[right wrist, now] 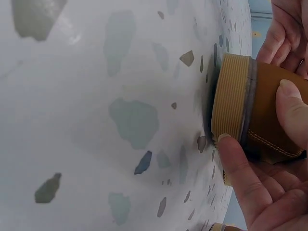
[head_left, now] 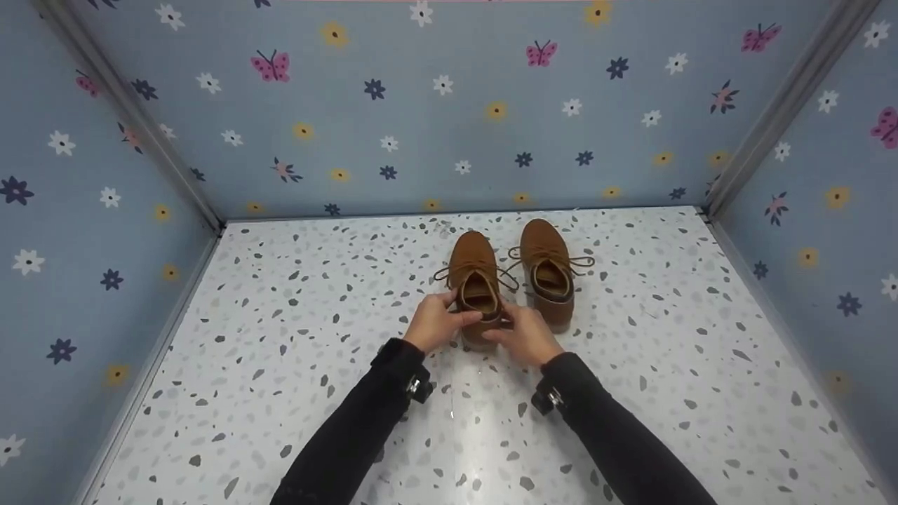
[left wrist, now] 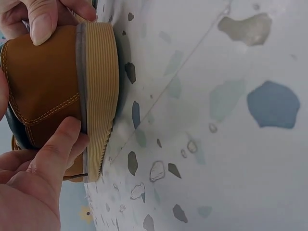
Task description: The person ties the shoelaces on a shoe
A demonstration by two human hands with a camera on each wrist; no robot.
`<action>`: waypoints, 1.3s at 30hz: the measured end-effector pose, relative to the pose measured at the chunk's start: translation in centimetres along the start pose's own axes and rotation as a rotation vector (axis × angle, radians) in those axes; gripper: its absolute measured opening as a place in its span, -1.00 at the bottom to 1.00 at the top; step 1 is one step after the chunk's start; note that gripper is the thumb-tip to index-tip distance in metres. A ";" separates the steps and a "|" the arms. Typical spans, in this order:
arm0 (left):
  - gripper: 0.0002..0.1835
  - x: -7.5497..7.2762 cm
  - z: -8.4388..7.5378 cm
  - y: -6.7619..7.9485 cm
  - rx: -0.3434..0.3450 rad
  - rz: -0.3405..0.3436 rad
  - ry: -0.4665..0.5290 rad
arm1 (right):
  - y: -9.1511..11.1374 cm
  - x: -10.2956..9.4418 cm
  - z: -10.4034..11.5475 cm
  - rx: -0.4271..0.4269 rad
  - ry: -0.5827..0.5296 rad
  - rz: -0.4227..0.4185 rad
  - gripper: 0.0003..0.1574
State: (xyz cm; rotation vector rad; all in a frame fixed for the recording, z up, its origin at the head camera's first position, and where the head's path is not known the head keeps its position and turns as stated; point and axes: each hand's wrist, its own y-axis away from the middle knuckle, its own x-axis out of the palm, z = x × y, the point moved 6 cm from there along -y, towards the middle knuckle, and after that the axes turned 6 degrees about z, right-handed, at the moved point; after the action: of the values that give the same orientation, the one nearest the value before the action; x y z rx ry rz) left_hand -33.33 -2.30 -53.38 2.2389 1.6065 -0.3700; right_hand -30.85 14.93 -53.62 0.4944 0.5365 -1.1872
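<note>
Two brown lace-up shoes stand side by side, toes towards the back wall. Around the heel of the left shoe (head_left: 471,252) are both hands. My left hand (head_left: 438,322) grips its left side, thumb across the back of the collar. On the opposite side my right hand (head_left: 526,337) holds the heel; in the right wrist view its thumb presses the brown upper (right wrist: 272,96) and a fingertip touches the ribbed tan sole (right wrist: 231,96). The right shoe (head_left: 539,238) stands untouched just beyond the right hand. Both shoes' laces are tied in bows.
A white speckled floor (head_left: 316,393) lies under the shoes. Blue flowered panels enclose it: a back wall (head_left: 435,119), a left wall (head_left: 77,231) and a right wall (head_left: 842,259). Grey metal strips run along the corners.
</note>
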 end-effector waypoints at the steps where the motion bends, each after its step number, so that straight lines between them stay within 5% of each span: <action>1: -0.21 0.0 0.0 -0.1 0.000 -0.002 0.009 | -0.2 0.0 0.1 -0.005 0.002 -0.007 -0.13; 15: -0.24 -0.1 0.2 -1.1 0.020 -0.039 0.020 | -1.0 0.0 0.2 -0.044 0.043 -0.051 -0.06; 24: -0.25 -0.6 -0.1 0.4 0.055 -0.027 -0.014 | 0.1 -0.5 0.2 0.025 0.028 0.017 -0.03; 28: -0.29 -1.3 -0.3 1.6 0.030 -0.022 -0.044 | 1.5 -2.0 0.7 -0.056 0.043 -0.002 -0.24; 33: -0.36 -3.1 -0.7 2.5 0.060 -0.044 -0.137 | 2.9 -5.4 1.2 -0.189 0.062 -0.133 -0.58; 39: -0.37 -5.2 -0.9 3.5 0.112 -0.082 -0.289 | 3.9 -9.7 -1.2 -0.146 0.140 -0.297 -0.63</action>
State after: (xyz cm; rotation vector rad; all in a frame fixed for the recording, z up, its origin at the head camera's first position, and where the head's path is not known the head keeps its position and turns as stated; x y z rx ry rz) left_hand -31.69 -7.31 -49.98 2.0862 1.5576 -0.7853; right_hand -29.97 23.87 -48.13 0.3828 0.8323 -1.3899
